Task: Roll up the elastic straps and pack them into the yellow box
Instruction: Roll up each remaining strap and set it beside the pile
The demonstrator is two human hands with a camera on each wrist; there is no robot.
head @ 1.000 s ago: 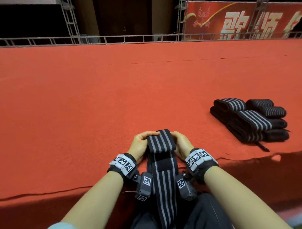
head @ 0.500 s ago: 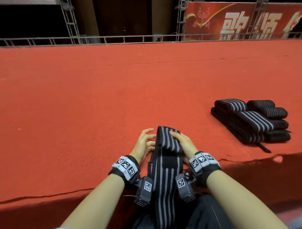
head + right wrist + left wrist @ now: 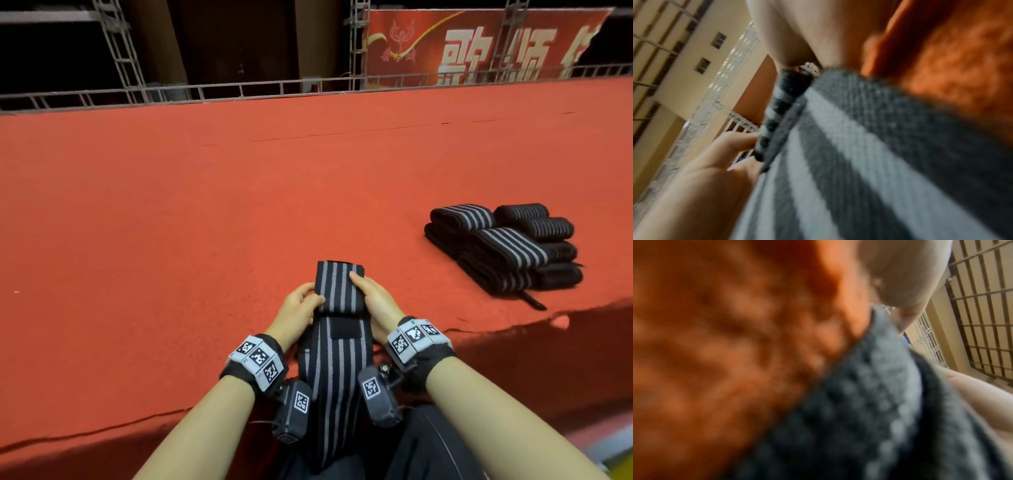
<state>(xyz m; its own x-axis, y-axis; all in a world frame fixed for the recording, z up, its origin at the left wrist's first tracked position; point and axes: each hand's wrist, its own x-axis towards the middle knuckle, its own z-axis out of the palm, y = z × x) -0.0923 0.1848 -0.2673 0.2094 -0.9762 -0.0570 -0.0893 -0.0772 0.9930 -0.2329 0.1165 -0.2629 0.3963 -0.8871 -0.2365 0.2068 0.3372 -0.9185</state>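
Black-and-grey striped strap [image 3: 339, 291], on red table [image 3: 205, 222] near its front edge, partly rolled; tail hangs toward lap. Left hand [image 3: 297, 308] and right hand [image 3: 375, 301] grip the roll's sides. Step: rolling. Next, likely: wind tail evenly, tight. Yellow box unseen.

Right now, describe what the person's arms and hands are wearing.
Both forearms are bare, no sleeves over them. The left hand and right hand wear no gloves. Each wrist carries a black band faced with white blocks printed with black square-code markers. A dark grey camera box bearing its own code marker hangs at the inner side of each wrist.
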